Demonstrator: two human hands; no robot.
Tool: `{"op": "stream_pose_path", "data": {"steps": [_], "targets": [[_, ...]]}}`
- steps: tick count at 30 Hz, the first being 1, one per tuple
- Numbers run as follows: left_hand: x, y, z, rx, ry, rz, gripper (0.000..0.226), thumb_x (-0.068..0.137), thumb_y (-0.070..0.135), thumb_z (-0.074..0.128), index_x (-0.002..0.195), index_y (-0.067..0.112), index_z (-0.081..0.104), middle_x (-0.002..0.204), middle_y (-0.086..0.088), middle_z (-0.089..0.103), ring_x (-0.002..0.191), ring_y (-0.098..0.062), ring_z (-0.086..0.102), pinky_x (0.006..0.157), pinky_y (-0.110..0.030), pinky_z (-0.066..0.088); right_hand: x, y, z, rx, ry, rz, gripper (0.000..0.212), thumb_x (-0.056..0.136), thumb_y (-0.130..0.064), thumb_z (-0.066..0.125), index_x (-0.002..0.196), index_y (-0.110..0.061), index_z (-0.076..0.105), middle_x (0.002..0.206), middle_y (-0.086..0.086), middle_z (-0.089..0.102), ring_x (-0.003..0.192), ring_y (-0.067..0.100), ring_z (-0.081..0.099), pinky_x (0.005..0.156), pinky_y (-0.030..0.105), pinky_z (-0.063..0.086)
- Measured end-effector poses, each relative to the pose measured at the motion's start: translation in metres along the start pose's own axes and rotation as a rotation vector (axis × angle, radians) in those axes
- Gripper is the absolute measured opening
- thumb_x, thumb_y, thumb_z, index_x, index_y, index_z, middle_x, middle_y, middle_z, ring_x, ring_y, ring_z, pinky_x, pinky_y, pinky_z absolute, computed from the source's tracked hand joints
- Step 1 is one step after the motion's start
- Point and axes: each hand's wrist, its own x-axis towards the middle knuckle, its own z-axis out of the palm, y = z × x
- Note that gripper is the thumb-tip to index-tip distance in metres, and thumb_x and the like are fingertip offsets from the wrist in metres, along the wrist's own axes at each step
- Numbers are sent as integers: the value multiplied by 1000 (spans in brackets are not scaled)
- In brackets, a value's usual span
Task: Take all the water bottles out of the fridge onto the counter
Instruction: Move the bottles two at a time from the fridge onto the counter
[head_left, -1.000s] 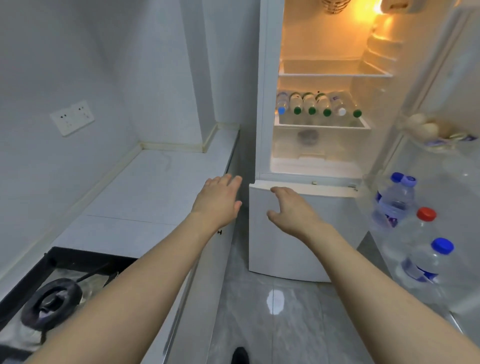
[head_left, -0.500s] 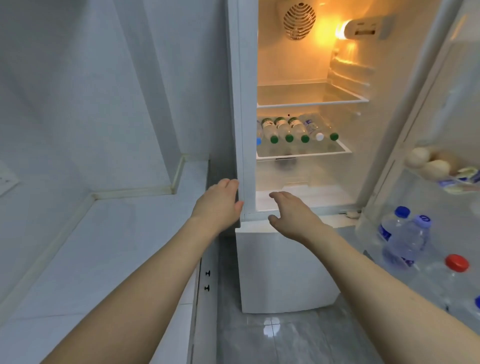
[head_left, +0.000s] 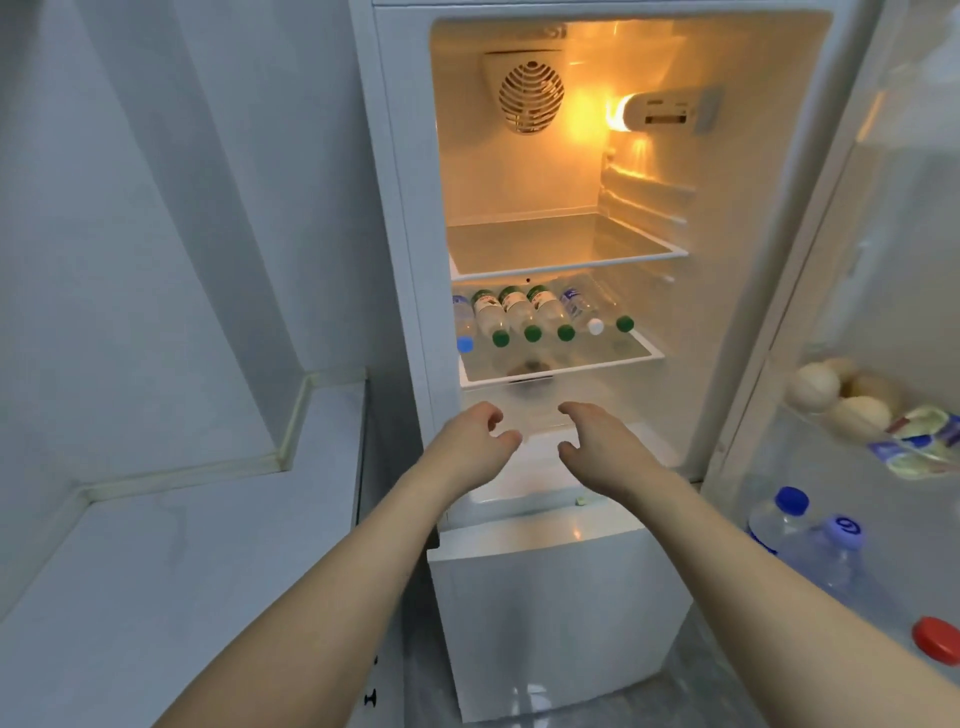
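The fridge (head_left: 405, 218) stands open with its light on. Several water bottles (head_left: 519, 314) lie side by side on the lower glass shelf (head_left: 613, 366), caps toward me: one blue, several green, one white. More bottles stand in the door rack: a blue-capped bottle (head_left: 779, 519), a pale-blue-capped bottle (head_left: 831, 551) and a red cap (head_left: 937, 640). My left hand (head_left: 470, 447) and my right hand (head_left: 605, 449) reach out side by side just below that shelf, fingers relaxed, holding nothing. The white counter (head_left: 171, 571) lies to the left.
The upper glass shelf (head_left: 566, 249) holds nothing. Eggs (head_left: 831, 395) and a packet (head_left: 919, 441) sit in the upper door rack on the right. A closed white freezer door (head_left: 561, 613) is below. The counter's corner (head_left: 291, 462) meets grey walls.
Both hands have moved forward and up, from the freezer door's top edge into the fridge opening below the bottle shelf. The view has come closer to the fridge.
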Motion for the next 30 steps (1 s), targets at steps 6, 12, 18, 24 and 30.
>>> {"op": "stream_pose_path", "data": {"steps": [6,12,18,24,30], "targets": [[77,26,9,-318,62,-167,41,95,37,53,130,16,47,122,-1,52,105,-20,50,84,-32,42,60,20,-25,144,56,23,50,94,-14,53,143,-14,42,145,7,47,131,24,45,108,32,35],[163,35,27,-621,194,-376,24,96,26,51,115,12,49,105,-7,50,93,-23,47,82,-34,42,132,36,-26,457,40,118,34,94,-14,54,128,-13,56,126,5,59,113,23,54,91,30,42],[246,16,37,-734,362,-566,46,92,23,50,135,9,45,112,-12,56,91,-28,53,76,-34,43,222,45,6,639,-62,212,13,88,-17,56,91,-8,64,84,7,59,82,25,58,75,38,50],[308,-11,38,-634,617,-725,38,93,28,53,122,3,54,119,-16,60,99,-36,58,79,-36,48,296,45,39,714,-172,254,15,91,-24,54,102,-14,60,85,9,63,80,25,66,83,45,56],[344,-39,49,-624,674,-822,48,92,38,55,120,-2,60,115,-21,65,100,-41,63,86,-45,55,330,36,53,649,-202,277,31,97,-40,47,89,-13,62,89,10,71,81,27,69,75,41,58]]}}
